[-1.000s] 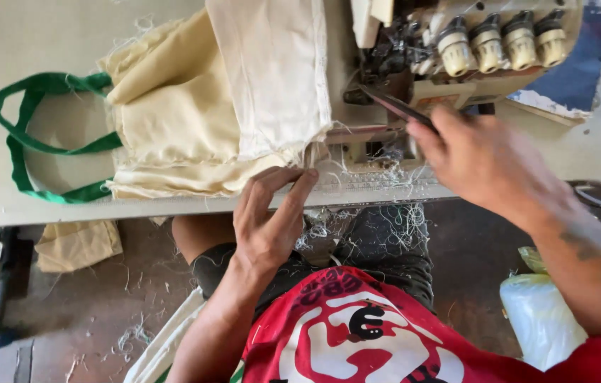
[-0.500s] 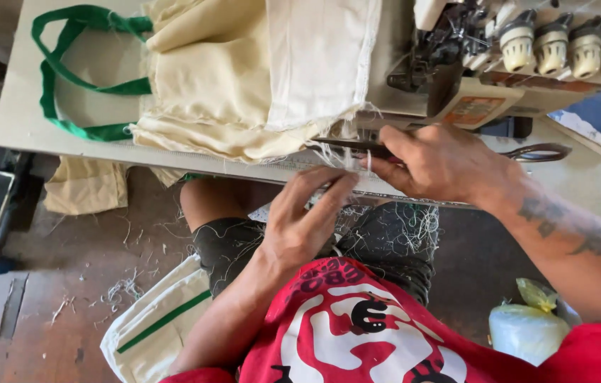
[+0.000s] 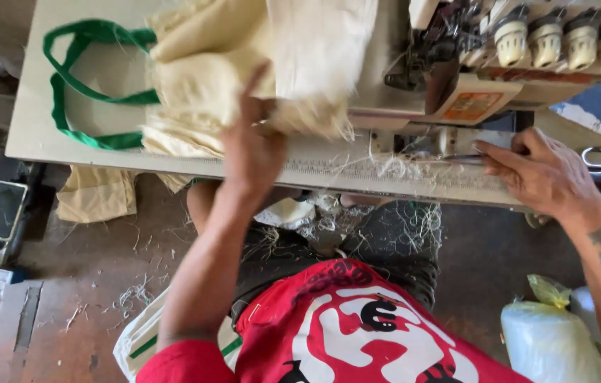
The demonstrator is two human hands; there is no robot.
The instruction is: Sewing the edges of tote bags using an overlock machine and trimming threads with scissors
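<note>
We see the left hand (image 3: 254, 145) pressing flat, grip spread, on the cream cloth bags (image 3: 244, 78) at 11 o'clock on the tabletop (image 3: 31, 106) | right hand (image 3: 541, 174) at 3 o'clock pinching slim snips (image 3: 456, 159) by the sewing machine (image 3: 513, 57) | stitching looks paused, loose threads (image 3: 392, 167) left to trim.
</note>
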